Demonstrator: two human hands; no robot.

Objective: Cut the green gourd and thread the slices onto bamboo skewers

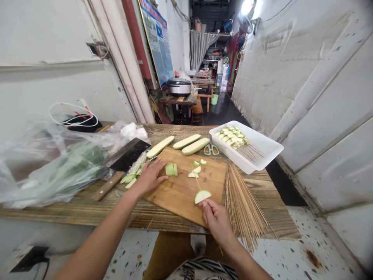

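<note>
Near the bottom centre of the frame, the right hand [217, 221] pinches a pale green squash slice [203, 196] between thumb and fingertips, above a wooden cutting board [180, 198]. The left hand [150, 177] lies open on the board's left edge, just beside a cut squash chunk [170, 169]. (Loose bamboo skewers [244, 206] fan out right of the board.) At centre right, a white tray [247, 149] holds skewered squash slices [231, 136]; a cleaver [128, 155] lies left of the board.

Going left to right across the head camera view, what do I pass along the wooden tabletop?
Clear plastic bag of green leaves → black rectangular cleaver with a wooden handle → rectangular wooden cutting board → fanned bundle of thin bamboo skewers
</note>
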